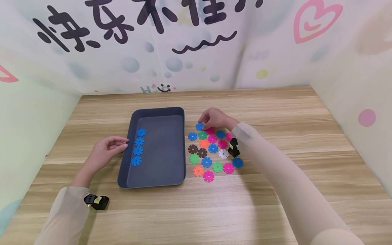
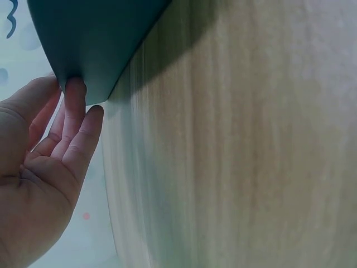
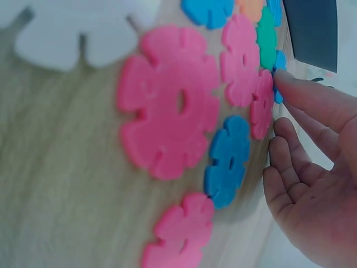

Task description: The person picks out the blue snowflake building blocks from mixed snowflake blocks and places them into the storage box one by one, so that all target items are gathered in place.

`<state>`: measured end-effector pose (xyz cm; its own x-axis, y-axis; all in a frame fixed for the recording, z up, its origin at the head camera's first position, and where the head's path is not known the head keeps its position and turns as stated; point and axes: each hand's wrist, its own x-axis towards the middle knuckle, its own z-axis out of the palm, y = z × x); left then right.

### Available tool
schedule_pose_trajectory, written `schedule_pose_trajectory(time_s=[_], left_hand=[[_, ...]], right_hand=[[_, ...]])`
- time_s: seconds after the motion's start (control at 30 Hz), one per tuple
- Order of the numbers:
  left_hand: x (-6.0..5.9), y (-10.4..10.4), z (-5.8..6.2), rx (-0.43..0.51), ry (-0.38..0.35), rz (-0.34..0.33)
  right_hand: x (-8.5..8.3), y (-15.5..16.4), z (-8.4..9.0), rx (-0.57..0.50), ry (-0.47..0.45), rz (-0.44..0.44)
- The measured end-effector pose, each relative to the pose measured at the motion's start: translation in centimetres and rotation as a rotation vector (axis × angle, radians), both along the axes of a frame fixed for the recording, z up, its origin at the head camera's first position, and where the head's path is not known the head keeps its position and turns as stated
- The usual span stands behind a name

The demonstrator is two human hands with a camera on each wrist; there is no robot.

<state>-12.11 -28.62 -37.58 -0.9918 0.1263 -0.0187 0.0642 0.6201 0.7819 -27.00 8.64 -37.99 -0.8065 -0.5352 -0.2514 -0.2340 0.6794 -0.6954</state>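
The left hand (image 1: 105, 149) lay open near the table's (image 1: 275, 204) front-left, straight fingertips against the tray's (image 1: 159, 113) left wall; a nudge there could have slid the tray and disturbed the four blue discs (image 1: 138, 146) lined up inside it. Farther off, the right hand (image 1: 214, 118) curled its fingertips onto a blue disc (image 1: 199, 126) at the far edge of the loose pile (image 1: 212, 153) right of the tray. Thin, flat and notched, it touched its neighbours, so a poor pinch might have dragged those along
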Motion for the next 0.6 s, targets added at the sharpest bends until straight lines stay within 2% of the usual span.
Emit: schedule_pose_trajectory(time_s=[0.6], left_hand=[[0.05, -0.10, -0.07, 0.000, 0.001, 0.000]], right_hand=[[-0.02, -0.52, -0.06, -0.050, -0.007, -0.003]])
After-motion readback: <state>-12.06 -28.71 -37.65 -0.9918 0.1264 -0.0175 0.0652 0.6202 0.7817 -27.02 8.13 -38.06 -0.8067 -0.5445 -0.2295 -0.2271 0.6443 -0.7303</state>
